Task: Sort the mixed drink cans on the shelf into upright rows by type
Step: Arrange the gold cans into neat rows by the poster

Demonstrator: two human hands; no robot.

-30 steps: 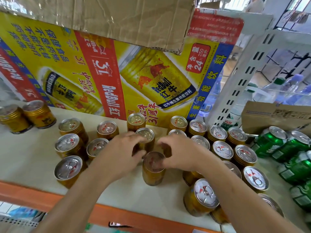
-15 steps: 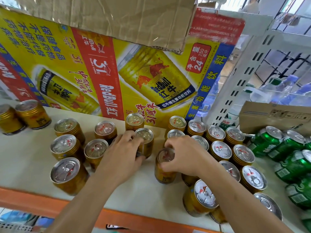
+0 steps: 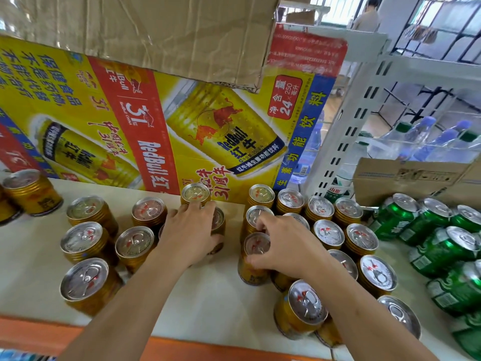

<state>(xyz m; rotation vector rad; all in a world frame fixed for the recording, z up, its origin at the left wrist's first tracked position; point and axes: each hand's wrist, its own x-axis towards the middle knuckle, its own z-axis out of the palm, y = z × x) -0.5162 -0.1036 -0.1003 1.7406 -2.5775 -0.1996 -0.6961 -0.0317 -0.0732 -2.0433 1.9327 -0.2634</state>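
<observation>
Gold cans, I see. Which step are you on? (Desk)

Squaring up the Red Bull rows. My left grip (image 3: 190, 235) is curled round one gold can (image 3: 218, 225), which stands just in front of the back can (image 3: 195, 195) by the printed carton (image 3: 156, 131). My right grip (image 3: 283, 243) pinches the rim of a second gold can (image 3: 253, 259), upright and just beside the block of gold cans (image 3: 338, 230) on its right. (Me)

And the other type? (Desk)

Green cans (image 3: 426, 230) cluster at the far right of the shelf (image 3: 208, 300), apart from the gold. They lean in this wide lens, so I cannot tell whether they stand true. My judgement is that the types are already split and the gold rows are about half tidy, because the left group (image 3: 86, 238) is loosely spaced. (Me)

What does the next move need? (Desk)

I'd say a short slide with both cans kept vertical, closing the bare gap between my hands so the two groups join. These cans are short and ribbed near the rim, with slick lacquered walls and dull aluminium lids carrying pull tabs. On the smooth pale shelf they should glide easily, so I'd push low and gently. A nudge high up might tip one into its neighbours, and the orange front lip (image 3: 197, 346) is near. (Me)
</observation>
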